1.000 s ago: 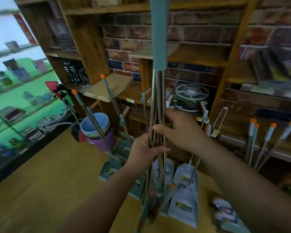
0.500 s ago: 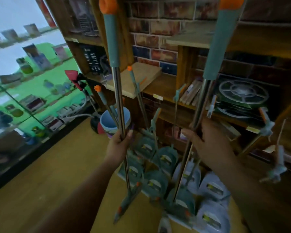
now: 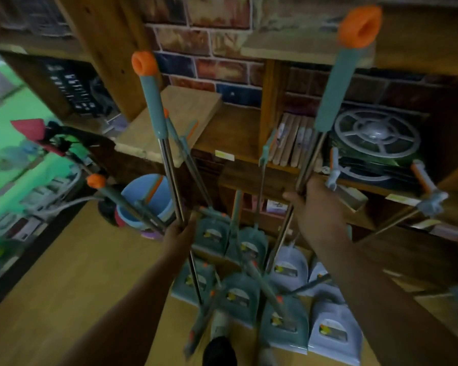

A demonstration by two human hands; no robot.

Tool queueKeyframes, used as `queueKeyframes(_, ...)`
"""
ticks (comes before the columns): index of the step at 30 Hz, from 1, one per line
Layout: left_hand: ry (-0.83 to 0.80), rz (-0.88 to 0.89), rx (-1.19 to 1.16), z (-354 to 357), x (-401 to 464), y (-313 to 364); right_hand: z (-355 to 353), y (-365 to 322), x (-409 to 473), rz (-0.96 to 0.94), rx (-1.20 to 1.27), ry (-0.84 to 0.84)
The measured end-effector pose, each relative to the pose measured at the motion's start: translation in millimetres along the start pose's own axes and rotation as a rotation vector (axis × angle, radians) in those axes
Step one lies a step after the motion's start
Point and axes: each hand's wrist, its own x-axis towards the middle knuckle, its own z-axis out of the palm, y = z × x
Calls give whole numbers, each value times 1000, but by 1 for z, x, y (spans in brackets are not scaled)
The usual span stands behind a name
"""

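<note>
I hold two long metal poles, each with a teal grip and an orange end cap. My left hand (image 3: 179,233) grips the left pole (image 3: 167,159) around its bare metal shaft, and the pole stands nearly upright. My right hand (image 3: 317,207) grips the right pole (image 3: 328,101) at mid-shaft, leaning up to the right. The lower ends of both poles reach down among several teal and grey dustpans (image 3: 238,294) standing on the wooden floor. The poles are held well apart from each other.
Wooden shelves (image 3: 236,128) on a brick wall stand straight ahead, holding a grey reel (image 3: 376,133) and wooden boards. More poles lean at the left and right. A blue bucket (image 3: 148,199) sits at the left by green display shelves. My dark shoe (image 3: 220,352) is at the bottom.
One second ago both hands held the poles bunched together. They have since been pulled apart, one in each hand, and now stand wider apart with the caps lower in view.
</note>
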Motion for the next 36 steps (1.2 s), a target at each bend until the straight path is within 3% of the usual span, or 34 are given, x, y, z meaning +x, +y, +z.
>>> queueKeyframes(8, -143, -68, -126, 15, 66, -21, 91, 13, 120, 95, -80, -69)
queueKeyframes(17, -381, -7, -111, 21, 99, -33, 171, 36, 219, 251, -139, -198)
queueKeyframes(21, -382, -45, -180, 14, 114, -46, 178, 41, 237, 232, 18, -136)
queueKeyframes(25, -434, -44, -132, 7, 123, -64, 192, 74, 251, 124, 140, 29)
queueKeyframes(31, -424, -130, -78, 4, 122, -88, 194, 76, 258, 133, 155, 5)
queueKeyframes(36, -421, -169, -55, 3, 124, -109, 209, 105, 270, 163, 335, 87)
